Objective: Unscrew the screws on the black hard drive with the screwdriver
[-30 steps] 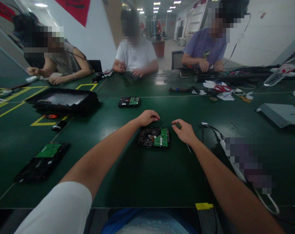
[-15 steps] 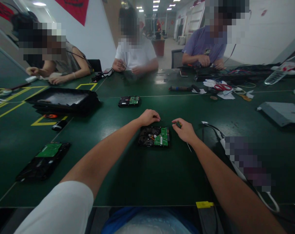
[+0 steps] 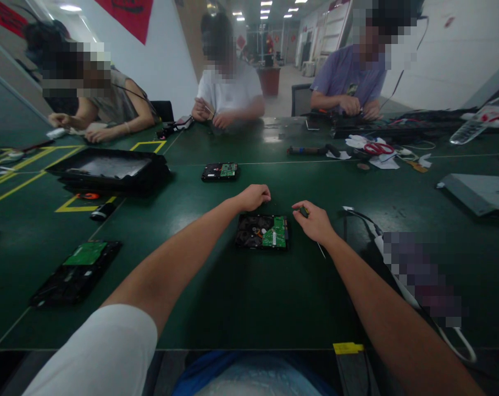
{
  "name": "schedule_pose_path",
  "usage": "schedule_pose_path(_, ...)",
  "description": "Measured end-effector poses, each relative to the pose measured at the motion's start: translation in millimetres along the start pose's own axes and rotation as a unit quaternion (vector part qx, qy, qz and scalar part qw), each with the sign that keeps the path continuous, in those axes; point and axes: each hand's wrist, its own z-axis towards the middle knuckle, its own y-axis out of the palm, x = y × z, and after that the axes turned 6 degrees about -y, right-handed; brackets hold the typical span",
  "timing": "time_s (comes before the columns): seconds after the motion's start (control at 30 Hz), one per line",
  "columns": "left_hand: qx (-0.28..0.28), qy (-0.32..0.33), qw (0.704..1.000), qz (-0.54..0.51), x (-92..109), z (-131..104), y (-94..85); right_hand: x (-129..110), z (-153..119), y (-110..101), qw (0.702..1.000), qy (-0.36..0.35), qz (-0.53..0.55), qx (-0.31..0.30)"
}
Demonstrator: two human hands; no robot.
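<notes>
A hard drive (image 3: pixel 255 234) with a green circuit board lies board side up on the table in front of me. Just above its far edge is my left hand (image 3: pixel 254 197), its fingers curled together; whatever they may hold is hidden. To the right of the drive, my right hand (image 3: pixel 314 221) is closed around a screwdriver (image 3: pixel 321 251). The dark and yellow handle shows by the thumb, and the thin shaft sticks out under the wrist, pointing back toward me. Neither hand touches the drive.
A second hard drive (image 3: pixel 220 171) lies farther back, a third hard drive (image 3: pixel 76 272) at left. Black trays (image 3: pixel 109 170) stand beyond it. At right are a grey metal box (image 3: pixel 478 192), a cable (image 3: pixel 362 215) and a plastic bottle (image 3: pixel 476 124). Several people sit across the green table (image 3: pixel 249 308).
My left fingers have drawn in closer together and lifted slightly, and the small dark bit at their tips no longer shows there. My right hand keeps its hold on the screwdriver.
</notes>
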Motion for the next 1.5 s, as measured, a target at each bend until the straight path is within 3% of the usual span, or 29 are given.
schedule_pose_path(0.53, -0.012, 0.078, 0.995, -0.06, 0.7, -4.1, -5.8, 2.6, 1.3, 1.5, 1.0, -0.006, 0.0, 0.0)
schedule_pose_path(0.63, 0.008, 0.062, 0.997, -0.036, -7.9, -4.8, -9.5, 4.3, 0.8, 2.1, 1.0, -0.008, 0.002, 0.002)
schedule_pose_path(0.8, -0.018, 0.048, 0.998, -0.025, -18.2, -10.4, -10.5, 4.9, 1.1, 2.0, 1.0, -0.004, 0.0, -0.004)
schedule_pose_path(1.03, -0.005, 0.064, 0.998, -0.014, -13.2, -12.2, -5.9, 4.0, 1.3, 0.6, 1.0, -0.004, 0.003, -0.003)
schedule_pose_path(1.17, 0.012, 0.036, 0.999, -0.022, -12.8, -13.3, -7.2, 3.8, 1.6, 0.5, 1.0, -0.005, 0.0, -0.004)
schedule_pose_path(1.5, -0.026, 0.045, 0.992, -0.113, -11.1, -15.3, -11.3, -1.7, -0.5, -0.6, 1.0, 0.003, 0.005, -0.006)
